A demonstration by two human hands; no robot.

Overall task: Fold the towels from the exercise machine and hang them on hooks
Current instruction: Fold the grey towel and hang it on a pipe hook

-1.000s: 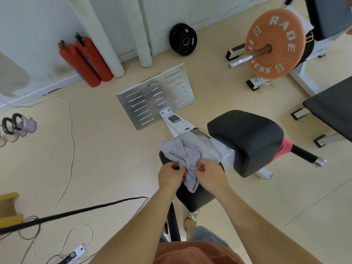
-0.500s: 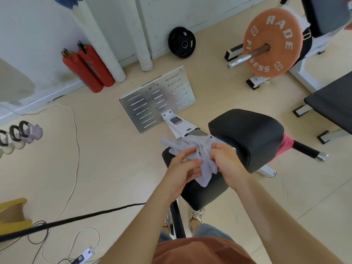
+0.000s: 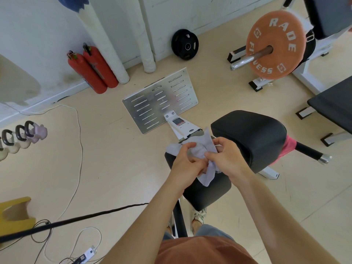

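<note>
Towel (image 3: 206, 143) bunched just above the black seat pad (image 3: 209, 193)
We pinch it with curled fingers of left hand (image 3: 185, 165) and right hand (image 3: 227, 160), neither nearer; it runs crumpled from beyond our knuckles to a tail hanging toward the pad. Around the pad lies beige gym floor (image 3: 114, 168), with no hooks visible.

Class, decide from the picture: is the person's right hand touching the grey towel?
Touching. The head view shows the right hand pinching the towel, with bunched cloth hanging out below its fingers.
</note>
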